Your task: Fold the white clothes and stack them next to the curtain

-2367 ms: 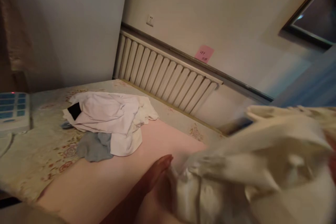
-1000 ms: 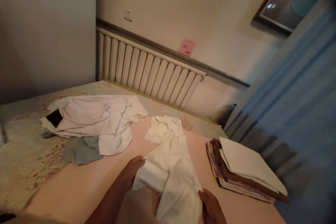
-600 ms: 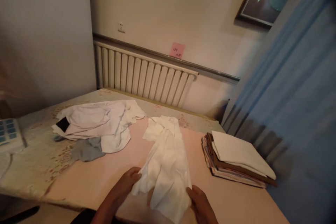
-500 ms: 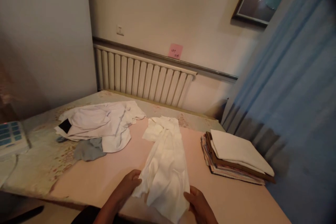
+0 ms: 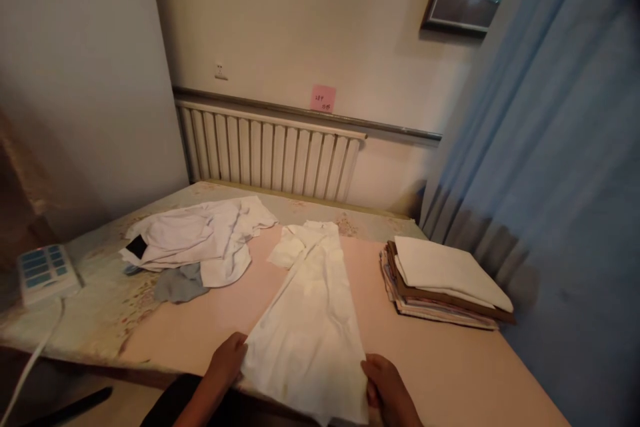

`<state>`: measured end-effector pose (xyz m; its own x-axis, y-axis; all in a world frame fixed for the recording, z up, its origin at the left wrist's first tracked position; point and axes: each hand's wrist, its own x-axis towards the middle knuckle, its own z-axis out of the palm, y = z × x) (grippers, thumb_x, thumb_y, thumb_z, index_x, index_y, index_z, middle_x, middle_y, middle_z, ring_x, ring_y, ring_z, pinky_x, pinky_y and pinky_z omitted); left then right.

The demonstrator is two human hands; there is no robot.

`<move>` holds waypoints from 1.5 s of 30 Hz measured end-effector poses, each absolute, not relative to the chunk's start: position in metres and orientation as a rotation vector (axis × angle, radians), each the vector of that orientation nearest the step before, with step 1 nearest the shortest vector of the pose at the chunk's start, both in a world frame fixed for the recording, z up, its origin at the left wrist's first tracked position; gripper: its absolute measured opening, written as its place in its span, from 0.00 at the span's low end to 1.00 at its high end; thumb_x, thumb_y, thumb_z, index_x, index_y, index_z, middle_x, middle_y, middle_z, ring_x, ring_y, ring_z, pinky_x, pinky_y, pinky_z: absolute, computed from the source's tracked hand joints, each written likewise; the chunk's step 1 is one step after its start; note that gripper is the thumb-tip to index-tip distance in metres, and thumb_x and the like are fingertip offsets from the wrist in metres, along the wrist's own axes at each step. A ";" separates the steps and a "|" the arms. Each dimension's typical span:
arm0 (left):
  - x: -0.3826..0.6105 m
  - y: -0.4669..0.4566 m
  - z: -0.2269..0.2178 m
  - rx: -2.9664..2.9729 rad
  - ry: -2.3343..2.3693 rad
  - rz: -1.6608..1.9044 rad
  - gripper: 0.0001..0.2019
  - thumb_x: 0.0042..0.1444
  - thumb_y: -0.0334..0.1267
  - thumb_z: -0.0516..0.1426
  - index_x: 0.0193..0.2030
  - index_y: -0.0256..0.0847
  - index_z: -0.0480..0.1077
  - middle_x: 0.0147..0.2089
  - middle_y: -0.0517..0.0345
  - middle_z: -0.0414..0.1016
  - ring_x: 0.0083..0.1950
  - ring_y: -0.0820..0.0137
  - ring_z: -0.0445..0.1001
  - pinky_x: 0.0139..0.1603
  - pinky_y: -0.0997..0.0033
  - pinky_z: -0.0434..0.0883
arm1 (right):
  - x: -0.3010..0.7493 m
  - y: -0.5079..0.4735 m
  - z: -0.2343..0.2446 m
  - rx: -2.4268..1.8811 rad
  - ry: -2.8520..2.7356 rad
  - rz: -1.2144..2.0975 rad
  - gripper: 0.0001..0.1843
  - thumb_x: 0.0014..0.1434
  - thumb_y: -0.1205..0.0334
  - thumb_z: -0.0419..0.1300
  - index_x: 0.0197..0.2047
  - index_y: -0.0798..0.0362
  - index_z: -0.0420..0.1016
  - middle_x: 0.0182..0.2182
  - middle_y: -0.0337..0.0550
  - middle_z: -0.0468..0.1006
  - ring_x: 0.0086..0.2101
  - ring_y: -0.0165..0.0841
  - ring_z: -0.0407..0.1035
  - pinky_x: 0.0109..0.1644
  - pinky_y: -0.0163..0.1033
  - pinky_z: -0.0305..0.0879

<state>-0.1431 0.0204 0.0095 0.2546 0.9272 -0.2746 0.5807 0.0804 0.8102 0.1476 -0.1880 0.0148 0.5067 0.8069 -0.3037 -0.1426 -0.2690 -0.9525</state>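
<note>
A white short-sleeved shirt (image 5: 313,313) lies lengthwise on the pink cloth (image 5: 215,320), its collar end away from me and one sleeve out to the left. The hem end is stretched between my two hands near the table's front edge. My left hand (image 5: 229,359) is closed on the left hem corner. My right hand (image 5: 387,383) pinches the right hem corner between thumb and fingers. Some creases run through the shirt's upper part, and its right sleeve cannot be made out.
A loose heap of white clothes (image 5: 195,233) with a grey piece (image 5: 181,283) lies at left. A neat stack of folded cloths (image 5: 450,273) stands at right by the blue curtain (image 5: 565,213). A white power strip (image 5: 47,273) with a cord sits far left; a radiator (image 5: 270,153) is behind.
My left hand has moved left and slightly down, spreading the hem wider. The shirt, bunched before, now lies flatter and broader. The camera view has shifted slightly.
</note>
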 end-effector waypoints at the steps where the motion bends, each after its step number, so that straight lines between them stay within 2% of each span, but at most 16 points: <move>1: -0.144 0.018 0.007 1.623 1.440 0.451 0.07 0.57 0.38 0.47 0.30 0.42 0.62 0.18 0.67 0.61 0.16 0.74 0.64 0.19 0.76 0.57 | 0.147 -0.189 0.012 -1.639 -0.623 1.003 0.19 0.43 0.42 0.58 0.21 0.50 0.63 0.07 0.29 0.55 0.10 0.23 0.46 0.16 0.31 0.41; 3: -0.144 0.014 0.007 1.617 1.440 0.424 0.10 0.60 0.42 0.44 0.32 0.43 0.62 0.18 0.68 0.61 0.16 0.72 0.64 0.19 0.74 0.58 | 0.146 -0.190 0.008 -1.734 -0.686 0.973 0.18 0.45 0.42 0.54 0.22 0.49 0.62 0.06 0.29 0.56 0.10 0.24 0.47 0.15 0.31 0.42; 5: -0.145 0.010 0.011 1.688 1.435 0.377 0.10 0.61 0.42 0.45 0.33 0.44 0.63 0.21 0.67 0.65 0.17 0.71 0.67 0.22 0.73 0.61 | 0.146 -0.190 0.006 -1.818 -0.732 0.976 0.15 0.46 0.46 0.53 0.22 0.48 0.61 0.07 0.29 0.57 0.10 0.26 0.49 0.15 0.32 0.44; 9: -0.151 0.010 0.018 1.932 1.510 0.312 0.09 0.58 0.33 0.46 0.32 0.43 0.65 0.30 0.61 0.73 0.32 0.68 0.74 0.35 0.73 0.65 | 0.149 -0.192 0.003 -1.963 -0.793 0.915 0.07 0.43 0.55 0.53 0.21 0.48 0.61 0.10 0.30 0.60 0.12 0.27 0.54 0.18 0.33 0.47; 12: -0.157 0.012 0.014 1.986 1.583 0.280 0.10 0.59 0.33 0.45 0.33 0.43 0.66 0.34 0.58 0.74 0.40 0.66 0.75 0.40 0.72 0.64 | 0.151 -0.196 0.003 -2.025 -0.808 0.761 0.06 0.43 0.59 0.53 0.20 0.49 0.60 0.12 0.31 0.62 0.15 0.27 0.57 0.21 0.33 0.48; 16: -0.162 0.008 0.009 2.014 1.558 0.252 0.09 0.60 0.35 0.45 0.36 0.44 0.65 0.36 0.56 0.75 0.42 0.63 0.75 0.41 0.69 0.64 | 0.154 -0.200 0.010 -2.124 -0.877 0.599 0.08 0.43 0.62 0.54 0.17 0.49 0.59 0.15 0.32 0.63 0.21 0.29 0.60 0.27 0.33 0.52; 20: -0.161 0.004 0.015 1.987 1.543 0.214 0.07 0.60 0.37 0.45 0.36 0.44 0.63 0.33 0.57 0.74 0.40 0.63 0.75 0.38 0.70 0.64 | 0.155 -0.198 0.018 -2.175 -0.919 0.538 0.06 0.47 0.61 0.54 0.20 0.49 0.64 0.18 0.34 0.68 0.24 0.31 0.63 0.31 0.34 0.54; 24: -0.157 0.005 0.021 2.048 1.542 0.164 0.09 0.61 0.42 0.46 0.35 0.43 0.64 0.34 0.54 0.75 0.40 0.62 0.75 0.37 0.69 0.64 | 0.154 -0.194 0.015 -2.203 -0.955 0.520 0.10 0.49 0.63 0.54 0.18 0.49 0.59 0.18 0.34 0.65 0.24 0.31 0.61 0.30 0.34 0.51; 30: -0.155 0.010 0.017 2.104 1.565 0.125 0.10 0.61 0.36 0.44 0.39 0.42 0.66 0.40 0.51 0.77 0.44 0.61 0.75 0.42 0.68 0.63 | 0.156 -0.199 0.006 -2.287 -1.034 0.383 0.12 0.48 0.71 0.53 0.18 0.49 0.55 0.18 0.34 0.62 0.24 0.30 0.59 0.30 0.35 0.47; 36: -0.157 0.004 0.017 2.081 1.554 0.149 0.10 0.61 0.39 0.44 0.37 0.43 0.64 0.36 0.54 0.75 0.40 0.63 0.75 0.38 0.70 0.62 | 0.140 -0.203 0.032 -2.293 -1.074 0.190 0.08 0.59 0.64 0.50 0.29 0.49 0.66 0.24 0.39 0.71 0.27 0.34 0.64 0.32 0.37 0.47; 41: -0.157 -0.002 0.020 2.045 1.552 0.192 0.09 0.61 0.40 0.44 0.35 0.44 0.63 0.32 0.58 0.73 0.35 0.66 0.73 0.34 0.71 0.60 | 0.087 -0.181 0.043 -2.102 -1.400 0.265 0.05 0.58 0.60 0.56 0.34 0.49 0.72 0.28 0.40 0.75 0.30 0.34 0.68 0.34 0.36 0.52; 43: -0.158 -0.002 0.020 2.040 1.551 0.196 0.09 0.61 0.40 0.44 0.35 0.44 0.63 0.31 0.58 0.73 0.35 0.66 0.73 0.34 0.71 0.60 | 0.061 -0.172 0.039 -2.032 -1.534 0.296 0.08 0.56 0.57 0.60 0.40 0.49 0.73 0.32 0.41 0.76 0.31 0.35 0.70 0.35 0.36 0.56; 45: -0.158 -0.002 0.019 2.042 1.545 0.205 0.09 0.60 0.40 0.45 0.35 0.44 0.63 0.32 0.58 0.73 0.35 0.67 0.73 0.34 0.71 0.59 | 0.040 -0.166 0.033 -1.987 -1.697 0.243 0.18 0.54 0.57 0.63 0.47 0.50 0.71 0.37 0.44 0.77 0.35 0.38 0.71 0.37 0.37 0.60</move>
<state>-0.1580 -0.0021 0.0193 0.3225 0.9232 -0.2091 0.8364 -0.1745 0.5196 0.0404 -0.1657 0.0327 0.2024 0.9609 0.1890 0.8692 -0.0874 -0.4867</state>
